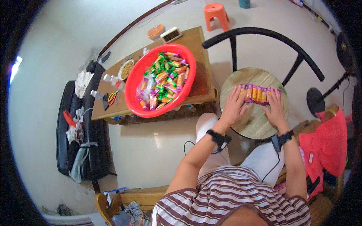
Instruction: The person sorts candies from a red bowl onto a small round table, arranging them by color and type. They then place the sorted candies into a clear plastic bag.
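Several small snacks in orange and purple wrappers (256,94) lie side by side in a row on a round marble-patterned stool seat (251,121). My left hand (233,104) rests at the row's left end, fingers spread over the wrappers. At the right end, the fingers of my right hand (275,106) lie on the row. Neither hand is closed around a wrapper; both press or touch from above. To the left, a large red plastic basin (189,84) holds many similar wrapped snacks, some with green wrapper ends, and a clear plastic bag (147,89).
The basin stands on a wooden table (202,66) with scissors (112,98), plastic bottles (114,80), a bowl (126,69) and a small clock-like device (171,35). A black curved chair rail (263,31) rises behind the stool seat. Red cloth (328,141) hangs at right.
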### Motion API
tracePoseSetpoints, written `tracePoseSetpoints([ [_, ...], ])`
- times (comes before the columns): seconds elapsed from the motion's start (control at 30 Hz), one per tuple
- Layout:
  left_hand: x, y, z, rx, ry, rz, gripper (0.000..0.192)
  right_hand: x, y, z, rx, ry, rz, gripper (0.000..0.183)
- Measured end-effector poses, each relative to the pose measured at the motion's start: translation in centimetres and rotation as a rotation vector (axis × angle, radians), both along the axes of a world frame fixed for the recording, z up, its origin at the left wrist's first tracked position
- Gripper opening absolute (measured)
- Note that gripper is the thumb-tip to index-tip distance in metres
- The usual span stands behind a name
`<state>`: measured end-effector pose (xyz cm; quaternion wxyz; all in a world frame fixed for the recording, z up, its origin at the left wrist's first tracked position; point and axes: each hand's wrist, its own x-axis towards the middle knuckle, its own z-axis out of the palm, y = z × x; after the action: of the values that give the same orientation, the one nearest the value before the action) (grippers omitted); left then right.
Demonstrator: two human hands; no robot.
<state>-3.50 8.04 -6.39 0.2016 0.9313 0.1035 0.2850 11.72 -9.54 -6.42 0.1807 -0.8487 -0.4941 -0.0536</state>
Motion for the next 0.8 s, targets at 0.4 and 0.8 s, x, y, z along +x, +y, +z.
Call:
tracePoseSetpoints([
  [0.4, -21.7, 10.2, 11.5, 0.098, -0.315, 0.575, 0.019, -4.1, -1.4, -2.9, -0.103, 0.174, 0.179, 0.070],
  [0.8, -24.9, 29.0, 13.6, 0.311, 0.915, 0.900, 0.022, -4.6, -1.4, -3.0, -0.021, 0.128, 0.159, 0.074],
])
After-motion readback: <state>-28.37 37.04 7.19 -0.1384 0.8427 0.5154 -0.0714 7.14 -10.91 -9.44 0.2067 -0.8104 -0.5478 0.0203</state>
